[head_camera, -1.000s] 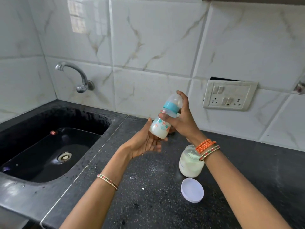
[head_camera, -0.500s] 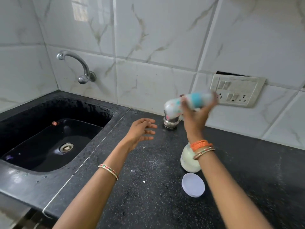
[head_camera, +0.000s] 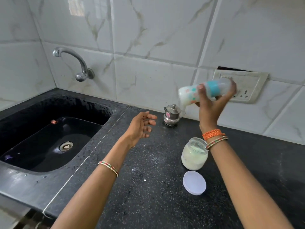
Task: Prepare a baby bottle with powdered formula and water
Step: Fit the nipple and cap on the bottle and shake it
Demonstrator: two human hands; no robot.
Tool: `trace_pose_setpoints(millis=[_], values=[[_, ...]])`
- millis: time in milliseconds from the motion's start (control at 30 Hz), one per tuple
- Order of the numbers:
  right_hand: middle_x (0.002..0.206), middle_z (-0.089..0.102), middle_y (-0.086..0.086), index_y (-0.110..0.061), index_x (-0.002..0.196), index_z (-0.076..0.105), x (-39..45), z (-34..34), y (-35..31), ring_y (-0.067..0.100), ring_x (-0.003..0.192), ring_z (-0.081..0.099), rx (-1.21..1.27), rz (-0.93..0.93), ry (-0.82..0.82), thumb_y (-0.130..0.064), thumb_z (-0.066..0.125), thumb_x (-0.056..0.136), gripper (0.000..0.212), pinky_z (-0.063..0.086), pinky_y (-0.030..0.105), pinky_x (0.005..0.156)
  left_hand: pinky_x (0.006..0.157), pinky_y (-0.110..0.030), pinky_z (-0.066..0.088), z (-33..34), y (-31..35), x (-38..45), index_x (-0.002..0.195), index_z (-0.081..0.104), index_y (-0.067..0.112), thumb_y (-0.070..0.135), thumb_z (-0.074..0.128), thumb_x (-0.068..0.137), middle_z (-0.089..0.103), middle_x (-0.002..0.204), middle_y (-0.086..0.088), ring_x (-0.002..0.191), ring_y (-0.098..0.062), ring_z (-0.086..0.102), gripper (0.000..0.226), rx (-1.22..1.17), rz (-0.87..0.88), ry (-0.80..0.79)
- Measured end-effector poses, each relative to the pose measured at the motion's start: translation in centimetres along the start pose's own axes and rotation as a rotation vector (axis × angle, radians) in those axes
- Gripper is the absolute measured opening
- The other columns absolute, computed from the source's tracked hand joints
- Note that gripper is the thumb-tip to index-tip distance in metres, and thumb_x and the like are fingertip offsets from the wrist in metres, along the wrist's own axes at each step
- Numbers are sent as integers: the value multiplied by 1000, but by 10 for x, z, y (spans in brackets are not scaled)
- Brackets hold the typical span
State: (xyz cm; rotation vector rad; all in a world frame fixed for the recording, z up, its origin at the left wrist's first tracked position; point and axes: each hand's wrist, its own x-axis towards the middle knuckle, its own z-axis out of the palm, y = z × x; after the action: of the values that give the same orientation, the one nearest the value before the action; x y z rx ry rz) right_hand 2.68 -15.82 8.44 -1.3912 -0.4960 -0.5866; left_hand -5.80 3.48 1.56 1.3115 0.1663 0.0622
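Observation:
My right hand [head_camera: 210, 104] grips a baby bottle [head_camera: 189, 95] with a teal collar and clear cap, held sideways above the counter and blurred by motion; white liquid fills its base end. To the left, my left hand [head_camera: 140, 128] hovers over the counter with fingers apart and nothing in it. An open glass jar of pale formula powder [head_camera: 194, 156] stands under my right wrist. Its white lid [head_camera: 194, 182] lies flat on the counter just in front of it.
A small lidded steel pot [head_camera: 171, 115] stands by the wall on the black speckled counter [head_camera: 145, 195]. The black sink [head_camera: 49, 138] with a wall tap [head_camera: 79, 66] is at the left. A switch plate [head_camera: 247, 90] is on the tiled wall behind the bottle.
My left hand let go of the bottle and moved away to the left. My right hand lifted the bottle, tipped it sideways and carried it rightwards, blurred.

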Motion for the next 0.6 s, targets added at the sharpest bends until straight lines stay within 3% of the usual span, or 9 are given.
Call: trace_pose_setpoints(millis=[67,100,133,167,233,300,367,500,600], values=[[117,52,-20,-20,138,36,-5,2,-6,3,93,63,-155,-33,-262,-11,83,69,84,60,40,71,58,-28,42,1,2,0,98,61,14,39,32,96,63,80,1,61,-14,52,38,-32,-16,-48],[118,52,-24,-19,137,39,-7,0,-4,4,94,63,-196,-70,-298,-7,84,67,83,60,35,70,62,-31,45,1,2,1,101,61,14,40,31,97,64,84,-1,64,-15,55,40,-39,-19,-70],[122,52,-23,-18,136,40,-6,2,-8,5,95,63,-121,-72,-230,-4,83,67,83,59,33,69,65,-33,46,0,3,4,102,61,13,40,31,97,65,86,-2,67,-16,56,41,-41,-16,-83],[127,52,-13,-18,137,37,-4,4,-13,6,96,64,-10,-38,-49,-5,82,69,83,59,36,68,66,-34,46,-2,4,5,103,61,13,40,31,97,66,88,-2,68,-16,57,41,-40,-10,-85],[132,49,7,-22,139,30,-4,5,-10,14,101,64,228,16,230,-15,80,72,83,59,48,69,68,-35,46,-1,3,2,103,62,13,37,32,97,66,89,-2,70,-16,58,38,-53,-2,-81],[130,50,2,-30,133,35,-8,7,-21,18,103,63,118,-30,56,-24,83,69,80,59,48,72,68,-33,46,0,-2,3,102,62,14,33,34,97,66,86,0,70,-15,57,34,-48,-9,-88],[127,51,-8,-27,131,42,-19,8,-17,12,97,63,-103,-68,-220,-17,85,66,78,59,35,69,68,-33,47,-1,-6,1,101,62,15,29,35,98,66,82,2,70,-15,57,31,-32,4,-65],[132,46,14,-25,133,36,-15,3,-10,20,102,62,108,-7,92,-20,81,69,78,59,46,72,67,-33,48,11,-10,7,103,62,12,25,34,98,64,86,-2,70,-16,57,31,-52,29,-70],[127,53,11,-30,131,43,-29,7,-9,20,98,64,-122,33,-270,-23,83,64,79,58,32,71,64,-33,50,12,-12,5,100,63,13,25,38,97,62,90,-7,73,-19,58,28,-71,25,-84]])
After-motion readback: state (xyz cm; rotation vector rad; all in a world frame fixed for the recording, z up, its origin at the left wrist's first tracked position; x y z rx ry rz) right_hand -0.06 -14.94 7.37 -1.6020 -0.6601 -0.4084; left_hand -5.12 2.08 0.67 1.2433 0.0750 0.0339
